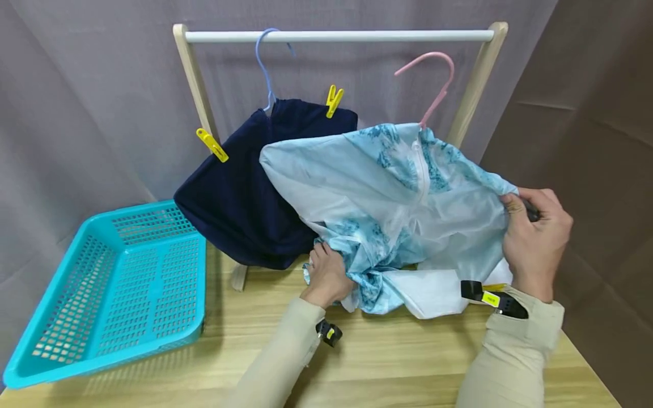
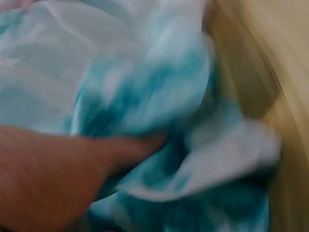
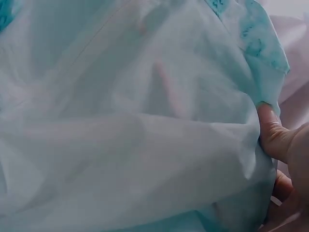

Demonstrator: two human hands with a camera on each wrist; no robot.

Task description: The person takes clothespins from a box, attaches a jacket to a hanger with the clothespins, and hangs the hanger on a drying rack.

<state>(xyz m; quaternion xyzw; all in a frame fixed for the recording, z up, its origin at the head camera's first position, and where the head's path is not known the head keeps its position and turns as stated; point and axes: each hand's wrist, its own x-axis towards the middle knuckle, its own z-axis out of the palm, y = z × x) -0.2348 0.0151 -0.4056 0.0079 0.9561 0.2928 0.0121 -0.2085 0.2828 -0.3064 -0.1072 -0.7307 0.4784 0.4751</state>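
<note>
A pale blue and white patterned garment (image 1: pixel 367 164) with a white zip hangs over a pink hanger (image 1: pixel 439 96), whose hook is off the rail. My right hand (image 1: pixel 538 232) pinches the garment's right upper edge, thumb in front; the right wrist view shows that thumb (image 3: pixel 273 130) against the thin cloth. Lower down, my left hand (image 1: pixel 326 275) grips the bunched lower part. In the blurred left wrist view, the left thumb (image 2: pixel 130 150) presses into the folds. Behind and left, a navy garment (image 1: pixel 245 192) hangs from a blue hanger (image 1: pixel 265 68) on the rail.
A rack with a white rail (image 1: pixel 336 37) and wooden posts stands at the back. Yellow clothespins (image 1: pixel 211 145) clip the navy garment's shoulders. A turquoise plastic basket (image 1: pixel 199 306) sits at the left on the wooden table (image 1: pixel 388 362). Grey cloth hangs behind.
</note>
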